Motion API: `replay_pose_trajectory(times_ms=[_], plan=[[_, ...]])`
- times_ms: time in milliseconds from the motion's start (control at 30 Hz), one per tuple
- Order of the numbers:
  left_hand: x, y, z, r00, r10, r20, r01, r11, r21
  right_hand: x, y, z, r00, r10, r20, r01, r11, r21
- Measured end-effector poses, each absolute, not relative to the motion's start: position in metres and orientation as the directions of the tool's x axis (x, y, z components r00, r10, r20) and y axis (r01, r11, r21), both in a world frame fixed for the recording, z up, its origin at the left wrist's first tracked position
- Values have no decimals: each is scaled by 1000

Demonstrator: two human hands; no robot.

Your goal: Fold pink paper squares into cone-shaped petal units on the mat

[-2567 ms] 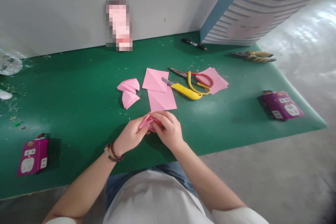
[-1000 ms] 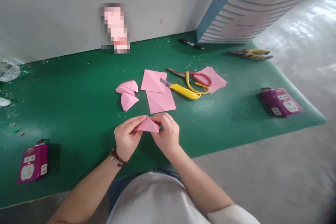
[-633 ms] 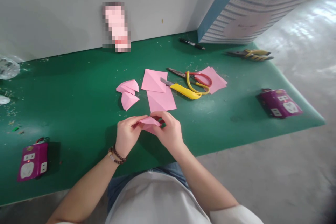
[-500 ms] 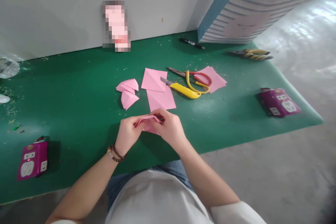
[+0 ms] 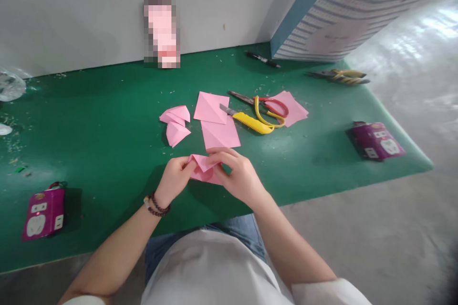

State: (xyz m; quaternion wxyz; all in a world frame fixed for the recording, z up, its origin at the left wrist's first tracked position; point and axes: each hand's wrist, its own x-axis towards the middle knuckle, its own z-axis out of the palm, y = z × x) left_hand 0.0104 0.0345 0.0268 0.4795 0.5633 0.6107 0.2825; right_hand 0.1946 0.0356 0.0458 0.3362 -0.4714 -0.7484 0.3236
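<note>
2 hands (image 5: 174, 180) (image 5: 239, 178) on folded pink paper (image 5: 204, 172), purple pkg (image 5: 375, 141) print illegible

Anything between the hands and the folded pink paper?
Nothing visible: the left hand and right hand both touch the folded pink paper directly.

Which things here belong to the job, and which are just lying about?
Job: folded pink paper between left hand and right hand; pink paper squares; folded pink pieces.
Lying about: yellow utility knife; scissors; pliers; black marker; purple power strip; striped paper bag.
</note>
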Motion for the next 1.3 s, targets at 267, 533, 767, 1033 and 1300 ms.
replay_pose_trajectory(times_ms=[267,533,767,1033,1300], plan=[[14,33,29,113,957,-267,413,199,889,188,39,43,-287,951,116,724,295,-624],[14,31,29,182,937,-299,395,209,895,183,47,41,-354,929,109,823,365,-434],[12,32,28,123,945,-303,383,236,893,181,45,42,-388,912,131,788,403,-466],[14,33,24,155,924,-349,258,304,917,184,34,36,-135,973,188,789,220,-573],[17,31,19,322,824,-466,108,457,883,181,38,35,-335,925,176,731,374,-572]])
